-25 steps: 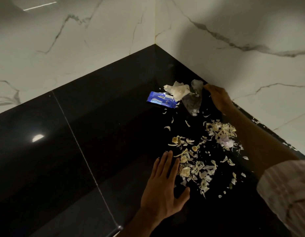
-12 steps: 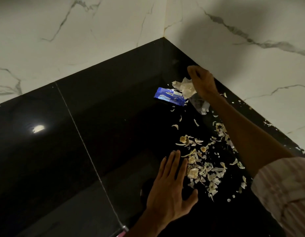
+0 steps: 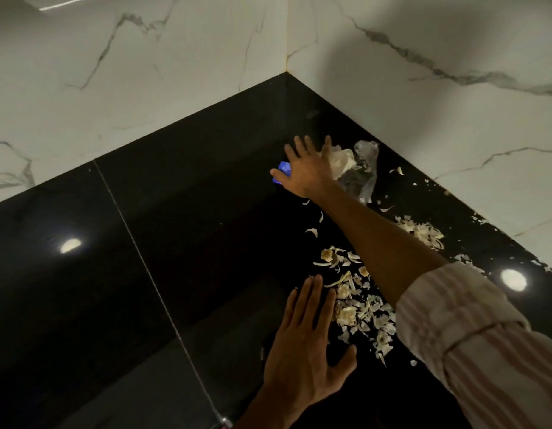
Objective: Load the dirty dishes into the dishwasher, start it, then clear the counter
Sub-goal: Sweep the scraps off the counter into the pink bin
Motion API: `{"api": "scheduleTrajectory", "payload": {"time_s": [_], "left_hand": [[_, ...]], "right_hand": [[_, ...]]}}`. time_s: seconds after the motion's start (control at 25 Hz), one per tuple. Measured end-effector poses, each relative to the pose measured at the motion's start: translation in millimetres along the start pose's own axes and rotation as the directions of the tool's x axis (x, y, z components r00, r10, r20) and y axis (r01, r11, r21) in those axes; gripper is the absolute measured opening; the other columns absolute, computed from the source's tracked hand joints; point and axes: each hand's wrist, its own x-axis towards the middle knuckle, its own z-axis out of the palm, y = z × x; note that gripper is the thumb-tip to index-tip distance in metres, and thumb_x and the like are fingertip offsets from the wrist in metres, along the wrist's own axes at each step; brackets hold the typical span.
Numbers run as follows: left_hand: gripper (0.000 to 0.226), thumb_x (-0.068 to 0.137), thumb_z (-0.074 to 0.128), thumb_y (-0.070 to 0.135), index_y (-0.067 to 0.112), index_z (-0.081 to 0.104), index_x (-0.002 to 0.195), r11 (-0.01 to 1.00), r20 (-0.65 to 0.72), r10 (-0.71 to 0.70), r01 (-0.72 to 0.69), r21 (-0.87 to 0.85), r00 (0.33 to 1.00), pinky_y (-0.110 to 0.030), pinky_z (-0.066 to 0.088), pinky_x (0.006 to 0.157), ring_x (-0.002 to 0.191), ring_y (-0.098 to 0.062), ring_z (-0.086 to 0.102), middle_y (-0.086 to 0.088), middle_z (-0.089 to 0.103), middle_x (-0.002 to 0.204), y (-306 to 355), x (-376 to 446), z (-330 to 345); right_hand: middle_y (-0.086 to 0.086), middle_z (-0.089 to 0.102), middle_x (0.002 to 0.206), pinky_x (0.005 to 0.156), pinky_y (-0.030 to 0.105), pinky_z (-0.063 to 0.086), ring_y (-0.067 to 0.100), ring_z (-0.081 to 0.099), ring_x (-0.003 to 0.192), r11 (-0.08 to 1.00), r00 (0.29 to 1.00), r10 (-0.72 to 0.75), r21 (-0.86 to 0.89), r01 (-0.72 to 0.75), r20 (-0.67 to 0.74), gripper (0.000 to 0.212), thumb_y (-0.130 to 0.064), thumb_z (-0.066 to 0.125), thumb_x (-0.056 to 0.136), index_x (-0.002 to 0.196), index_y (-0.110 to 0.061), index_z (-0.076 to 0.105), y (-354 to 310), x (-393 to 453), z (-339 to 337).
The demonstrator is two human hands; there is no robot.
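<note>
Black shiny counter (image 3: 181, 230), with peels (image 3: 358, 301) scattered in the corner. The left hand (image 3: 302, 354) lies flat beside them like a wall, fingers straight. The right hand (image 3: 308, 171) is spread wide over the blue wrapper (image 3: 284, 167) and paper (image 3: 341, 161), probably to sweep them closer.

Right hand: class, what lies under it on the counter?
Under the right hand, a corner of the blue wrapper shows; the rest is covered. Beside it lies crumpled tissue.

A heap of pale peel scraps (image 3: 358, 301) is scattered over the glossy black counter (image 3: 144, 274). At its 12 o'clock, a blue wrapper (image 3: 283, 168), crumpled white paper (image 3: 341, 161) and clear plastic (image 3: 362, 171) are bunched together.
</note>
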Motion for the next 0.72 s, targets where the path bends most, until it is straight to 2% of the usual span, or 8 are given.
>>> {"api": "scheduleTrajectory", "payload": {"time_s": [0.08, 0.2, 0.32, 0.4, 0.52, 0.6, 0.72], "left_hand": [[0.088, 0.089, 0.031, 0.073, 0.018, 0.014, 0.155, 1.0, 0.003, 0.006, -0.006, 0.019, 1.0, -0.036, -0.001, 0.116, 0.15, -0.018, -0.009, -0.006, 0.0, 0.164, -0.7, 0.8, -0.6], [0.088, 0.091, 0.031, 0.072, 0.016, 0.013, 0.155, 1.0, 0.007, 0.008, -0.008, 0.018, 1.0, -0.035, -0.003, 0.117, 0.15, -0.018, -0.011, -0.006, -0.002, 0.164, 0.0, -0.2, -1.3], [0.087, 0.091, 0.031, 0.072, 0.016, 0.015, 0.155, 1.0, 0.01, 0.003, -0.003, 0.021, 1.0, -0.035, -0.003, 0.117, 0.15, -0.017, -0.011, -0.006, -0.001, 0.164, 2.2, -1.6, -4.2], [0.086, 0.092, 0.029, 0.072, 0.016, 0.012, 0.156, 1.0, 0.017, 0.005, -0.005, 0.017, 1.0, -0.034, -0.006, 0.118, 0.149, -0.016, -0.016, -0.004, -0.007, 0.163, 1.9, -0.5, -7.3], [0.087, 0.092, 0.027, 0.073, 0.02, 0.002, 0.156, 1.0, 0.018, 0.025, -0.025, -0.01, 1.0, -0.034, -0.011, 0.118, 0.146, -0.014, -0.024, 0.0, -0.02, 0.161, 5.3, 0.6, -12.8], [0.087, 0.091, 0.025, 0.074, 0.022, -0.002, 0.155, 0.999, 0.024, 0.024, -0.023, -0.041, 0.999, -0.034, -0.013, 0.118, 0.145, -0.013, -0.027, 0.002, -0.024, 0.16, 7.1, 0.4, -15.2], [0.088, 0.09, 0.028, 0.074, 0.022, 0.002, 0.156, 0.998, 0.057, -0.003, 0.007, -0.064, 0.998, -0.033, -0.011, 0.118, 0.146, -0.011, -0.023, 0.002, -0.018, 0.161, 5.7, -1.0, -15.2]], "right_hand": [[0.013, 0.013, 0.161, 0.113, 0.063, -0.003, 0.037, 0.009, 0.148, 0.989, 0.993, 0.118, 0.091, -0.12, 0.028, 0.074, -0.064, 0.021, 0.097, 0.154, -0.016, 0.018, 10.6, -3.6, 7.8], [0.015, 0.008, 0.162, 0.115, 0.064, 0.004, 0.04, 0.004, 0.147, 0.905, 0.945, 0.316, 0.271, -0.328, 0.088, 0.071, -0.053, 0.023, 0.101, 0.154, -0.007, 0.013, 20.1, -30.0, 16.0], [0.02, 0.005, 0.161, 0.115, 0.064, 0.005, 0.043, 0.002, 0.147, 0.858, 0.913, 0.367, 0.314, -0.407, 0.178, 0.07, -0.047, 0.025, 0.102, 0.153, -0.002, 0.01, 18.8, -76.6, 24.1], [0.021, 0.01, 0.16, 0.115, 0.064, 0.004, 0.04, 0.008, 0.147, 0.879, 0.928, 0.333, 0.302, -0.37, 0.166, 0.07, -0.048, 0.027, 0.102, 0.153, -0.003, 0.013, 21.7, -102.5, 15.7], [0.016, 0.017, 0.16, 0.115, 0.061, 0.0, 0.03, 0.013, 0.148, 0.911, 0.962, 0.274, 0.323, -0.255, -0.012, 0.062, -0.043, 0.028, 0.103, 0.152, -0.006, 0.021, 23.1, -105.5, -14.8], [0.016, 0.015, 0.16, 0.117, 0.056, 0.0, 0.028, 0.01, 0.149, 0.941, 0.981, 0.174, 0.307, -0.141, -0.083, 0.062, -0.042, 0.026, 0.103, 0.152, -0.006, 0.019, 6.9, -88.4, -28.1], [0.015, -0.003, 0.162, 0.119, 0.051, -0.005, 0.029, -0.006, 0.149, 0.957, 0.999, -0.011, 0.292, 0.001, 0.031, 0.072, -0.052, 0.022, 0.101, 0.154, -0.006, 0.004, -49.6, -58.7, -20.0]]}}
